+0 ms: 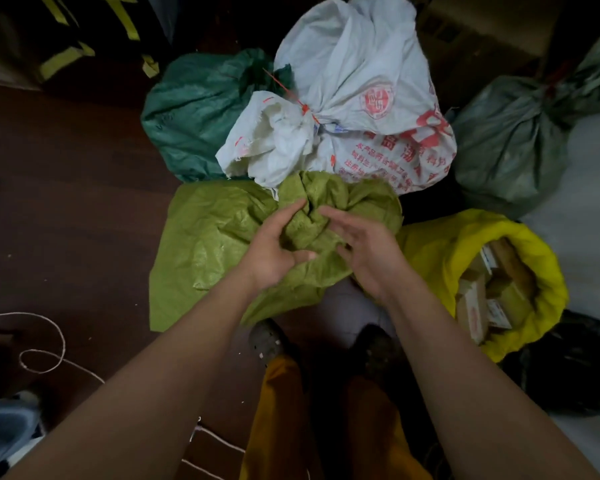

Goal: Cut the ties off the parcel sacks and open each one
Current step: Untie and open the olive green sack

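An olive-green woven sack (pixel 208 244) lies in front of me with its neck bunched up at the middle. My left hand (pixel 274 244) and my right hand (pixel 364 251) reach to either side of that bunched neck, fingers relaxed and slightly spread, touching the cloth. No tie shows on this neck. Behind it a white sack (pixel 354 84) with red print is closed by a red tie (pixel 303 107). A dark green sack (pixel 194 112) stands at the back left and a grey-green sack (pixel 510 147) at the right, both gathered at the neck.
A yellow sack (pixel 440 251) at the right stands open with several cardboard parcels (pixel 489 292) inside. A black bag (pixel 568 368) lies below it. White string (pixel 49 355) loops on the dark floor at left. My shoes (pixel 267 337) are just below the olive sack.
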